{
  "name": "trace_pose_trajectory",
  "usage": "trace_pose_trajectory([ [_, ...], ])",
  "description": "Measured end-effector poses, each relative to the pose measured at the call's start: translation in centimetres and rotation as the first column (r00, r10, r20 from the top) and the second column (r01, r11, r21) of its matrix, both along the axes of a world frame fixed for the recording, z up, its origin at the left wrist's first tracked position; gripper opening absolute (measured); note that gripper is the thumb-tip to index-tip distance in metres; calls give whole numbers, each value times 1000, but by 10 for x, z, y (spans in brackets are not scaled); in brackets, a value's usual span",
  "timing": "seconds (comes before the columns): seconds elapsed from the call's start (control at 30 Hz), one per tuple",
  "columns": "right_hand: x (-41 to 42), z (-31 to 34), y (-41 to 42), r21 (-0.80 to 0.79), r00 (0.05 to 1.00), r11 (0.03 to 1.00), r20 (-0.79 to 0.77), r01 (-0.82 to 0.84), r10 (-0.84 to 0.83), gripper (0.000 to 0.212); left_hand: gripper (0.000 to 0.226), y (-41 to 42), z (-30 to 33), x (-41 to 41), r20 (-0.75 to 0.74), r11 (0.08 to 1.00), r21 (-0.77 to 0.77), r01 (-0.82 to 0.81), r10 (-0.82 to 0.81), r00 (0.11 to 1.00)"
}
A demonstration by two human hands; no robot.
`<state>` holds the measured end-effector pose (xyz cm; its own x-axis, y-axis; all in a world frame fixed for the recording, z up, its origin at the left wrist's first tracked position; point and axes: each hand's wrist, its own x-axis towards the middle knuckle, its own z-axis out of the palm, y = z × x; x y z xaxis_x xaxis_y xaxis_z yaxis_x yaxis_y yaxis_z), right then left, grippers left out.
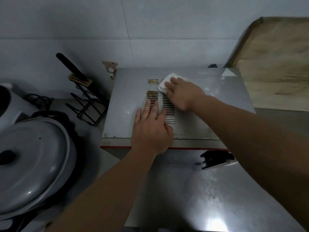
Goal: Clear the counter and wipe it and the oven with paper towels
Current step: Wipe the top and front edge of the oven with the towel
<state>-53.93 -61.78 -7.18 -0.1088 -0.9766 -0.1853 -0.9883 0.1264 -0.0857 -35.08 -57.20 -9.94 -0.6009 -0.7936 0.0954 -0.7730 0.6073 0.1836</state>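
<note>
Stainless steel counter point(209, 198) lies nearest, bare and glossy under the forearms, with a small black clip-like object point(217, 159) at the oven's front edge. On the oven point(217, 118) top, the left hand point(151, 129) lies flat, fingers straight and spread over the vent slots point(160, 104), holding nothing and seemingly bracing the appliance. Further back, the right hand point(182, 94) presses a folded white paper towel point(168, 81) down with flattened fingers near the rear vents. Judging from this, the towel could snag or tear on the slot edges and shed bits into the openings, and the brown grime around the slots might only smear. A hard push could slide the oven back toward the wall socket point(110, 66). To the left, a lidded grey pan point(33, 164) and a black wire rack point(88, 101) holding a knife crowd that side; a wooden board point(275, 64) leans at far right.
</note>
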Motion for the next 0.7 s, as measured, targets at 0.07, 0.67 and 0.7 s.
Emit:
trace_pose_trajectory([
  [0.07,3,2,-7,-14,999,1000,-37,-7,6,54,64,-1,-1,0,-8,1000,6,-6,6,1000],
  [0.67,-4,6,113,-16,992,992,41,122,-121,54,71,-7,7,-12,198,992,100,78,-97,975],
  [0.7,-10,5,99,-21,990,990,23,138,-138,56,72,-8,6,-12,215,991,106,84,-105,971],
])
